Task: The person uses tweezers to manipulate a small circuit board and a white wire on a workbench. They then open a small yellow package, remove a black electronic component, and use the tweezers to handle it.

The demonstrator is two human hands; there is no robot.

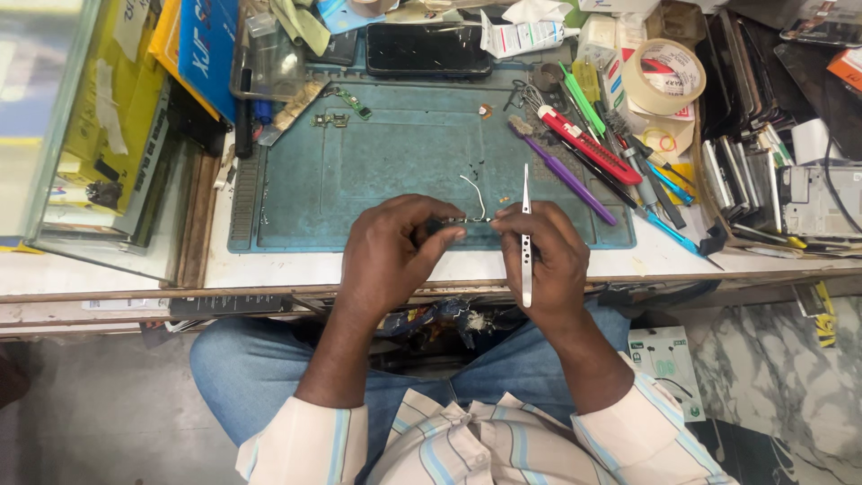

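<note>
Tiny part [456, 220] w/ thin white wire; pinched

The tweezers [526, 235] in the right hand [549, 269] are bare metal, smooth with a dull silver sheen. The mat [377, 171] under both hands looks like matt teal rubber, scuffed and dusty. The small part [456, 220] pinched by the left hand [391, 251] is too tiny to judge beyond a thin white wire [476, 193] with a smooth coating. The phone [427, 48] has a glossy black glass face. The tape roll [664, 76] is matt, papery beige. The purple tool [567, 177] and red tool [588, 144] are smooth plastic. The surface [269, 269] has a worn white top. The jeans [242, 368] are soft denim cloth.
</note>
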